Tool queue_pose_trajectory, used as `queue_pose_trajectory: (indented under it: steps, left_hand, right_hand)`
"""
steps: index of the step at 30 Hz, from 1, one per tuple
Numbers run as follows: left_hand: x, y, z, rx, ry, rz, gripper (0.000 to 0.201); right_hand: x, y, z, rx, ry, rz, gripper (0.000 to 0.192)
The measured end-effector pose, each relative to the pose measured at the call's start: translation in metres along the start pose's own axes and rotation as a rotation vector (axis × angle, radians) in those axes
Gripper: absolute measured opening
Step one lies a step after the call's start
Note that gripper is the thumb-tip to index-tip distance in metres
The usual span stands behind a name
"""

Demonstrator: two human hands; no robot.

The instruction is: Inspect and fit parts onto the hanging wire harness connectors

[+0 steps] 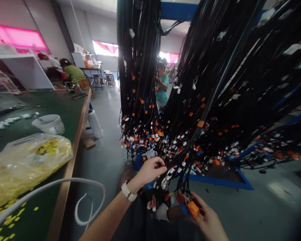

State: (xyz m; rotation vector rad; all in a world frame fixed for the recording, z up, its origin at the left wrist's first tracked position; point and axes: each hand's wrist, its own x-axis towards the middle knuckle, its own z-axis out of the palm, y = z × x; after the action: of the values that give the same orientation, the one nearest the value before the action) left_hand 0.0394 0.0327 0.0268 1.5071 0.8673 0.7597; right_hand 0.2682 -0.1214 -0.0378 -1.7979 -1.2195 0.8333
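Note:
Thick bundles of black wire harnesses [140, 67] hang in front of me, their lower ends crowded with small white, orange, red and blue connectors. My left hand [152, 171], with a white watch [128, 191] at the wrist, is at the lower ends of the wires. Its thumb and fingers are pinched together; what lies between them is too small and dark to make out. Lower and to the right, my right hand [207, 217] grips an orange connector [193, 210] on the end of a harness branch. A dark red connector [180, 197] hangs just beside it.
A blue rack frame [220, 183] stands around the harnesses. On the left, a green table [46, 222] bears a clear bag of yellow pieces [27, 167], a white cup [50, 124] and a phone [79, 96]. A white hose [65, 180] loops past its edge. Several people sit or stand farther back.

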Motion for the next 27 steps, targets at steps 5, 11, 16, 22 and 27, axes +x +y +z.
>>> queue_pose_trajectory:
  steps: [5,11,16,22,27]
  left_hand:
    - [-0.001,0.01,-0.01,0.266,0.125,0.07,0.015]
    - [-0.003,0.013,-0.014,0.396,0.223,0.122,0.007]
    - [-0.006,0.016,-0.014,0.477,0.31,0.13,0.004]
    - [-0.003,0.022,-0.019,0.44,0.212,0.104,0.017]
    - [0.0,0.022,-0.027,0.395,0.063,0.103,0.017]
  right_hand:
    - [0.0,-0.004,0.0,0.041,-0.043,-0.024,0.048]
    - [0.003,0.004,0.005,-0.015,-0.085,-0.059,0.048]
    - [0.006,0.009,0.006,-0.076,-0.061,-0.122,0.048]
    - [0.008,0.01,0.005,-0.147,-0.058,-0.16,0.048]
    - [0.007,0.008,0.006,-0.156,-0.055,-0.179,0.048]
